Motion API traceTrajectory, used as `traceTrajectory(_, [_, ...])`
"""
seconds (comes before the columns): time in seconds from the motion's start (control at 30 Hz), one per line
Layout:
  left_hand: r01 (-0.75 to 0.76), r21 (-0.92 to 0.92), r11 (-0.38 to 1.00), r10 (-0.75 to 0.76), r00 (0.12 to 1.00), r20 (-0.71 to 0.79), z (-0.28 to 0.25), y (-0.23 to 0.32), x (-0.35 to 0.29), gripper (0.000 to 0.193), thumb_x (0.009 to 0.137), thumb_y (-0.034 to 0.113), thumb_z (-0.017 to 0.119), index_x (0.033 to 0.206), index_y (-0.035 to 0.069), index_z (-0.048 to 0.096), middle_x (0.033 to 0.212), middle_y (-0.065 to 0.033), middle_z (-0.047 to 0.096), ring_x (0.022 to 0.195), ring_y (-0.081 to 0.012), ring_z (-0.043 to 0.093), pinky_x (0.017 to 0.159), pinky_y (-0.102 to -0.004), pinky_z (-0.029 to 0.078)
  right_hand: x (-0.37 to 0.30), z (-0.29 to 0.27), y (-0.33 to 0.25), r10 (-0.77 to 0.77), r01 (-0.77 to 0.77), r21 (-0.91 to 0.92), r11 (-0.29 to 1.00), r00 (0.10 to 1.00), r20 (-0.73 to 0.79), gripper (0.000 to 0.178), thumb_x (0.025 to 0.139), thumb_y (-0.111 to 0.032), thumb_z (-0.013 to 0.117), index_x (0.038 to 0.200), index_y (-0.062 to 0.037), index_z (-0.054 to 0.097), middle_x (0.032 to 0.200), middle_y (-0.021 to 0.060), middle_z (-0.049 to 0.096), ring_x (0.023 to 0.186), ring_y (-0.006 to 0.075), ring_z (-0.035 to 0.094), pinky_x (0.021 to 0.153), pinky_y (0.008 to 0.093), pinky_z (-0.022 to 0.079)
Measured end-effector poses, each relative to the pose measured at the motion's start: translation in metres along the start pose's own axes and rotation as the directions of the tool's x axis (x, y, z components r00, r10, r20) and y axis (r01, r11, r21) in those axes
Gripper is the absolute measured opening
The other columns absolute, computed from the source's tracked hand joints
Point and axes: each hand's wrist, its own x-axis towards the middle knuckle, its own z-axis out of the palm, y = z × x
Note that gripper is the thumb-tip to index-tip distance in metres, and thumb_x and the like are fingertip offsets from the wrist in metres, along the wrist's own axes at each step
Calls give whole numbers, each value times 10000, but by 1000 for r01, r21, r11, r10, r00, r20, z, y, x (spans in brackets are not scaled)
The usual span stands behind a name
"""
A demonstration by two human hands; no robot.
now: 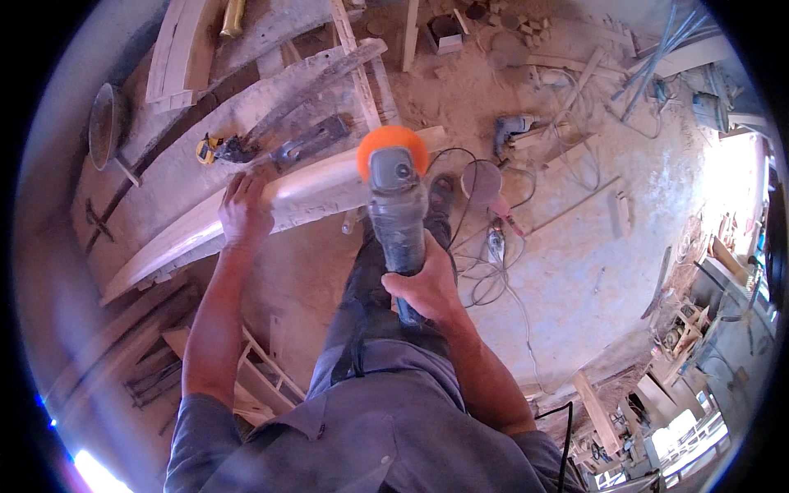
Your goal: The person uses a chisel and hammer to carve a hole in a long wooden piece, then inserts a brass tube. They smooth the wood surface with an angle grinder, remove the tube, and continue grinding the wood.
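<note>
My right hand (pixel 429 283) is wrapped round the handle of an angle grinder (pixel 400 222), held upright in front of my legs. At its head sits a round orange disc (pixel 417 149), overlapping the far end of a long curved wooden board (pixel 320 179) in this view; whether they touch I cannot tell. My left hand (pixel 245 212) lies on the pale upper face of that board, fingers stretched out over it. Just beyond the left hand are a yellow and black tape measure (pixel 207 149) and a dark metal tool (pixel 311 140) on a rough plank (pixel 189 156).
On the dusty floor to the right lie a drill (pixel 514 129), a round disc (pixel 481 181), a tool with a red handle (pixel 505 214) and looping cables (pixel 485 287). A round pan (pixel 104 127) stands at the left. Wood offcuts (pixel 596 411) are heaped at lower right.
</note>
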Motion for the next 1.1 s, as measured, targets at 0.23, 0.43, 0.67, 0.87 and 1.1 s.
traceTrajectory(0.23, [-8, 0, 1000, 8, 999, 43, 1, -6, -3, 402, 676, -40, 694, 1061, 72, 664, 1209, -111, 699, 1270, -389, 612, 1064, -480, 516, 2, 21, 9, -31, 42, -140, 989, 996, 85, 571, 676, -181, 822, 1192, -17, 638, 958, 102, 693, 916, 238, 675, 887, 394, 529])
traceTrajectory(0.43, [-48, 29, 998, 47, 999, 21, 9, 2, -12, 425, 691, -57, 657, 1102, 52, 658, 1235, -129, 685, 1314, -408, 571, 1135, -507, 457, 0, -2, 12, 39, -39, 33, 999, 999, 3, 497, 703, -178, 810, 1136, -14, 631, 955, 151, 722, 910, 261, 720, 850, 403, 558])
traceTrajectory(0.67, [-89, 65, 994, 87, 996, 33, 18, -5, -17, 447, 649, -44, 695, 1084, 49, 655, 1193, -136, 633, 1261, -423, 538, 1150, -538, 414, -3, 12, 12, 4, 7, -185, 983, 998, 58, 579, 707, -161, 823, 1220, 22, 624, 996, 119, 712, 960, 231, 678, 896, 380, 533])
traceTrajectory(0.87, [-76, 111, 991, 63, 991, 118, 11, 10, -15, 432, 659, -39, 682, 1083, 45, 668, 1241, -157, 552, 1227, -404, 501, 1136, -556, 363, -2, -9, 22, 60, -60, 11, 998, 998, 16, 545, 699, -161, 819, 1176, 12, 622, 994, 122, 711, 961, 240, 686, 894, 389, 535])
traceTrajectory(1.1, [-69, -7, 998, 69, 971, 230, 3, 4, -15, 578, 659, -31, 688, 1231, 48, 661, 1253, -191, 524, 1221, -410, 484, 1140, -543, 352, -7, 11, 28, -26, 27, -87, 996, 1000, 11, 480, 698, -129, 813, 1130, -10, 639, 960, 77, 702, 890, 196, 675, 837, 373, 540])
